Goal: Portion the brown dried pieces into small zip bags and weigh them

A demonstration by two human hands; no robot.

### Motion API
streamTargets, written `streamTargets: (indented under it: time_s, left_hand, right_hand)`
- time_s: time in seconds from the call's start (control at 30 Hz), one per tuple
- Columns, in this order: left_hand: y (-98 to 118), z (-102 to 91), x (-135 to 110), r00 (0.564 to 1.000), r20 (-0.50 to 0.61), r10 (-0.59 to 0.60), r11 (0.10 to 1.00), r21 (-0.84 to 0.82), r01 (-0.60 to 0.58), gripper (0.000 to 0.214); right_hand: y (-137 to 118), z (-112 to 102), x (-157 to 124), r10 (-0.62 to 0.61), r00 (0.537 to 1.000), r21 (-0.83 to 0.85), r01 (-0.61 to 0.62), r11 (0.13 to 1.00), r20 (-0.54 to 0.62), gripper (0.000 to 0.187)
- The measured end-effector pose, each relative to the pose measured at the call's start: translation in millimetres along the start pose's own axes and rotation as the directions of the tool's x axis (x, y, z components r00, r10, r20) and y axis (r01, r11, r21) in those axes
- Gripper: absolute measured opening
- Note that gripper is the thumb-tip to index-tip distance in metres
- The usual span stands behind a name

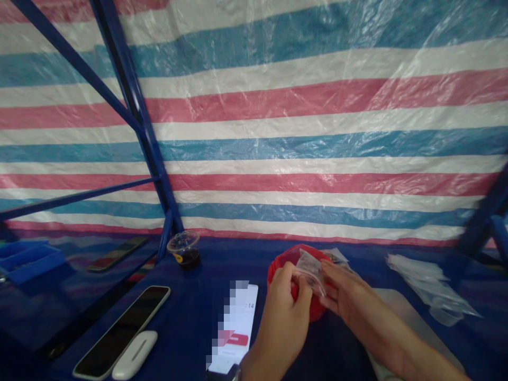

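Note:
In the head view, a small clear zip bag (310, 271) is between my two hands, above a round red container (282, 257). My left hand (289, 299) pinches the bag's left side between thumb and fingers. My right hand (349, 290) closes its fingertips on the bag's right edge. What the bag contains is too blurred to make out. Behind my right fingers, another small plastic packet (336, 255) shows at the red container's far right rim. My hands hide much of the container's inside and front.
A lit phone (238, 328) lies left of my left hand. Farther left are a dark-screened phone (127, 330), a white case (135, 354) and a lidded cup (186, 251) of dark liquid. Clear plastic bags (426, 283) lie right. Blue trays (29, 259) and a metal frame (146, 121) stand left.

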State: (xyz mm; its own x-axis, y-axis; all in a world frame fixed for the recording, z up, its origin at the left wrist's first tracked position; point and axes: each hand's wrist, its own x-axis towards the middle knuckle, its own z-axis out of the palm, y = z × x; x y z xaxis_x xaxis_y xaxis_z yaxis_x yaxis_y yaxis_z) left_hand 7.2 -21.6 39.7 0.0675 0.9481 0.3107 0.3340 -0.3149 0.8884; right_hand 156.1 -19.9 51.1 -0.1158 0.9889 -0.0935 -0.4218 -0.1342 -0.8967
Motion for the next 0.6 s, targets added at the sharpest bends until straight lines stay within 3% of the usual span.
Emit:
streamTargets:
  time_s: [0.2, 0.3, 0.4, 0.6]
  left_hand:
    - [-5, -8.0, 1, 0.993, -0.018, 0.118, 0.960, 0.258, -0.109, 0.018]
    - [-7, -14.8, 0, 0.983, -0.001, 0.182, 0.875, 0.456, -0.161, 0.025]
    - [-12, -20.0, -2, 0.976, 0.056, 0.212, 0.767, 0.609, -0.201, 0.034]
    - [-20, -24.7, -7, 0.958, 0.140, 0.249, 0.625, 0.733, -0.269, 0.025]
  right_hand:
    - [-2, 6, 18, -0.052, 0.998, 0.003, 0.052, 0.999, 0.024, 0.045]
    - [5, 4, 31, -0.181, 0.975, -0.033, 0.179, 0.983, -0.128, 0.044]
    - [12, 1, 44, -0.331, 0.911, -0.148, 0.302, 0.942, -0.247, 0.050]
    - [15, 5, 51, -0.525, 0.842, -0.389, 0.446, 0.806, -0.124, 0.050]
